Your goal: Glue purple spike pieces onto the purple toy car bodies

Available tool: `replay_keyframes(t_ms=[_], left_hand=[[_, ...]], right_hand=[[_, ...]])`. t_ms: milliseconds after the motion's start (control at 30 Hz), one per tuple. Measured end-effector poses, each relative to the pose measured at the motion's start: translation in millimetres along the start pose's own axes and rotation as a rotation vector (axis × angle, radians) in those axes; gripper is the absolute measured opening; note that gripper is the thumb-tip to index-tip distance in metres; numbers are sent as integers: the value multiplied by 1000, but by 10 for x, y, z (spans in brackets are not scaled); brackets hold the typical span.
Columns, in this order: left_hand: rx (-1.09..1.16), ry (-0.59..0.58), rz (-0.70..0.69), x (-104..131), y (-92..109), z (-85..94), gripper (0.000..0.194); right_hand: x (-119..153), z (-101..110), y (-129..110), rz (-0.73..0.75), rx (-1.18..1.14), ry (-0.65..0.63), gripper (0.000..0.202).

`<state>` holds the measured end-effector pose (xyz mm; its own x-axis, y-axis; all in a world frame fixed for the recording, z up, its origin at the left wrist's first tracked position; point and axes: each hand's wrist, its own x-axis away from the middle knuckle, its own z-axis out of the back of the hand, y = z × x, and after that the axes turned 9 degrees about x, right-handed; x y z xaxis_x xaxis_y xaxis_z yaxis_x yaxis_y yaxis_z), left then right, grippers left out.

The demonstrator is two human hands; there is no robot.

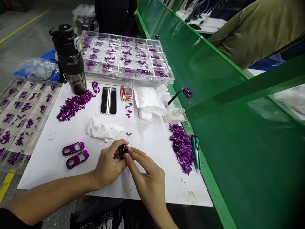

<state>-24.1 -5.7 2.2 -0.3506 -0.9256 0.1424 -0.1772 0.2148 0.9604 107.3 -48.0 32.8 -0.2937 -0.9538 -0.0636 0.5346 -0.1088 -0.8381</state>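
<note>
Both hands meet at the near middle of the white-covered table, around a shiny purple toy car body (123, 150). My left hand (108, 163) is closed on its left side, thumb and fingers pinching it. The fingertips of my right hand (146, 170) press on it from the right; whether they also hold a tiny part is hidden. To the left lie two purple toy car bodies (77, 159), side by side. A single small purple piece (128, 134) rests just beyond my hands, near a crumpled white cloth (103, 129).
Heaps of purple pieces lie at left (73, 106) and right (181, 148), the latter beside a green utility knife (196, 154). Behind stand a black bottle (71, 60), a phone (108, 100), a white pouch (149, 99) and compartment trays (128, 74). A green partition (228, 127) borders the right.
</note>
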Motion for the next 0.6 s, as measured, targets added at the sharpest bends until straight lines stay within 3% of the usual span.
replay_keyframes(t_ms=[133, 233, 333, 467, 600], left_hand=[[26, -118, 6, -45, 32, 39, 64], [35, -237, -10, -62, 12, 77, 83], [-20, -291, -45, -60, -39, 115, 81], [-164, -316, -134, -39, -91, 136, 70], [-172, -285, -130, -8, -67, 105, 75]], right_hand=[[-96, 115, 83, 65, 92, -23, 14], [-158, 201, 134, 37, 46, -224, 39], [-133, 210, 142, -15, -10, -350, 39], [-37, 149, 131, -84, 13, -302, 36], [-68, 234, 129, 14, 39, -334, 38]])
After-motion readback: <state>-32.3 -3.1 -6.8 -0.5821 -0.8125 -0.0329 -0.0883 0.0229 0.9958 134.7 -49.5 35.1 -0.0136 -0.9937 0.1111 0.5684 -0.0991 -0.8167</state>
